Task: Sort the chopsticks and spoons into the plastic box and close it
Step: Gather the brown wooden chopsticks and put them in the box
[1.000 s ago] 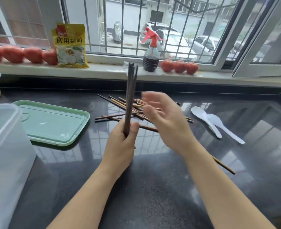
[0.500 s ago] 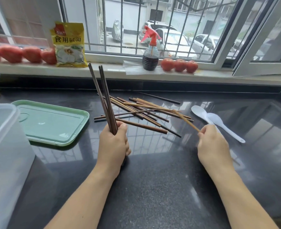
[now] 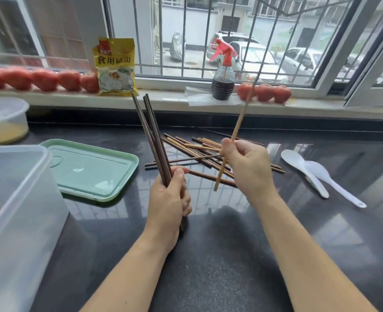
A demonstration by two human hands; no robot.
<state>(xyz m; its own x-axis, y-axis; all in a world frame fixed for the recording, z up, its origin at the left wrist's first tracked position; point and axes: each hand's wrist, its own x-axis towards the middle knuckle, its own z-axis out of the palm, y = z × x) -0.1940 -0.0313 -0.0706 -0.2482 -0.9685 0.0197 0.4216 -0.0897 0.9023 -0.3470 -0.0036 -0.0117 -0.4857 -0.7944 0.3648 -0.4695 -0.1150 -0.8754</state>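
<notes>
Yellow packet point(image 3: 115, 66) reading 食用碱面, left hand point(image 3: 168, 206) gripping dark chopsticks point(image 3: 151, 136)

Dark brown chopsticks point(image 3: 151, 136), 1 pale tan chopstick point(image 3: 236, 129), 2 white spoons point(image 3: 316, 174), mint-green lid point(image 3: 91, 167), black counter point(image 3: 219, 255).

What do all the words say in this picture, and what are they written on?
"食用碱面": large dark characters on the yellow plastic packet leaning on the windowsill.
Red logo patch at that packet's top left corner: has small characters, too blurred to read.
Red-topped spray bottle of dark liquid, pale green plastic lid, clear plastic box, white plastic spoons: no writing visible.
Parked cars outside: no plates readable.
</notes>
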